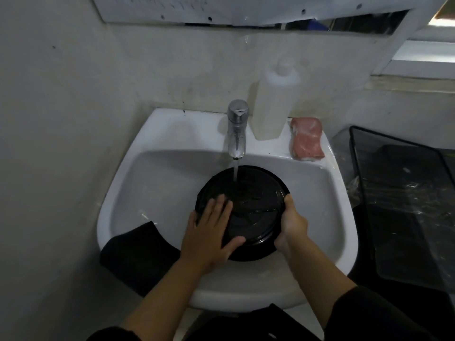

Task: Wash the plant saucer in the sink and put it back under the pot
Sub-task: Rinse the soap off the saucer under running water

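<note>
The round black saucer [248, 210], wet and glossy, sits tilted in the white sink [152, 183] at frame centre, under running water.

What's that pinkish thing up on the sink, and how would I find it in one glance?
Start at the white sink and follow its back ledge right, past the chrome tap and the tall pale bottle. At the right corner lies a sponge, resting flat beside the bottle. It is the only pink, soft-looking thing among white, metal and black objects.

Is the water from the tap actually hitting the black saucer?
Touching. The head view shows the water stream running from the tap straight onto the far part of the saucer, with no gap.
</note>
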Available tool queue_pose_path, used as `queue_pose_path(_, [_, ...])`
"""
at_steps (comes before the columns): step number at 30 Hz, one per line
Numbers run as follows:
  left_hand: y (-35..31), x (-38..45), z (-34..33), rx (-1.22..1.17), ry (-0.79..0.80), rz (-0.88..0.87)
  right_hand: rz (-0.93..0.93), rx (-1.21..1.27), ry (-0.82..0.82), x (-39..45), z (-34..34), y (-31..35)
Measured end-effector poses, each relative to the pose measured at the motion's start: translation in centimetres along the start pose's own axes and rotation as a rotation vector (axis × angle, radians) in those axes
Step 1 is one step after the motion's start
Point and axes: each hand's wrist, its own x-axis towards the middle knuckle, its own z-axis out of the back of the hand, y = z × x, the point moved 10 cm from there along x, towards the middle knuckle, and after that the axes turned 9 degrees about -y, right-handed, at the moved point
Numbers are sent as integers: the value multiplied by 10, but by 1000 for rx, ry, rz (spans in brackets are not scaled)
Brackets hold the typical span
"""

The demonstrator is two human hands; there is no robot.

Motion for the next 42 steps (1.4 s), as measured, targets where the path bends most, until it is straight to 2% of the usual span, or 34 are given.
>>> queue_pose_path(3, [5,-2,3,-7,24,84,-20,-31,52,-4,-11,-9])
queue_pose_path(6, [-19,7,8,51,-5,3,-30,-57,92,-8,-20,-15])
queue_pose_path(11, [-9,9,11,65,-30,-14,-64,-59,110,-6,-22,-22])
queue_pose_path(12, [0,9,11,17,-58,42,-65,-53,115,-6,-23,-21])
queue_pose_path(14, [29,8,8,-133,-28,262,-66,-41,109,-6,-22,-20])
queue_pose_path(17, [42,11,5,-253,-26,373,-68,-35,92,-4,-18,-19])
queue_pose_path(21, [47,19,-4,-545,-82,608,-58,-12,63,-1,-5,-16])
queue_pose_path(25, [46,30,-9,-805,-156,721,-30,37,31,7,13,-8])
queue_pose_path(29, [44,41,-4,-820,-189,726,-32,67,25,9,25,-4])
queue_pose_path(32, [52,41,-5,-947,-235,862,-8,47,16,12,32,4])
queue_pose_path(34, [57,37,-19,-1152,-203,1036,23,-11,42,13,32,11])
queue_pose_path(36, [50,35,-32,-1323,-109,1133,109,-106,55,15,33,25])
queue_pose_path(39, [26,29,-42,-1528,123,1187,285,-243,54,6,34,56])
queue_pose_path(42, [-4,25,-34,-1682,403,1146,590,-355,83,-12,29,97])
